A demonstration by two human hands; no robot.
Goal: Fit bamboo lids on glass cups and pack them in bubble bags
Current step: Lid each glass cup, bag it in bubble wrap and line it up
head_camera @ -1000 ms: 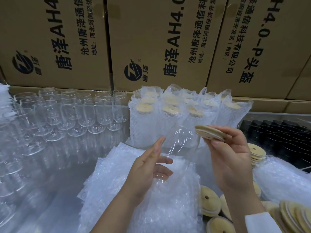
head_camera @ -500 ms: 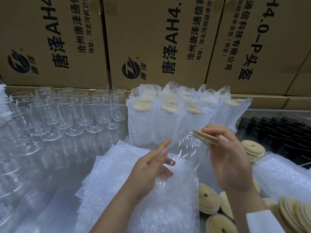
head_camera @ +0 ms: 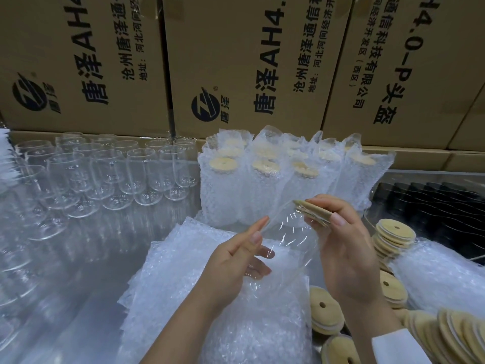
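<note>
Head view: left hand (head_camera: pixel 236 266) fingers wrapped round cup (head_camera: pixel 286 245), held tilted above bag pile (head_camera: pixel 199 290) at mid tabletop (head_camera: pixel 78 306). Right hand (head_camera: pixel 346 253) fingers pinching lid (head_camera: pixel 313 212) at cup mouth, tilted, not seated. Done: bagged cups (head_camera: pixel 275 185) with lids at back edge. Left: many bare cups (head_camera: pixel 118 174) back-left not yet lidded, loose lids (head_camera: pixel 393 232) near right edge. This cup: lid going on, bagging to do. Judged mid-task.
</note>
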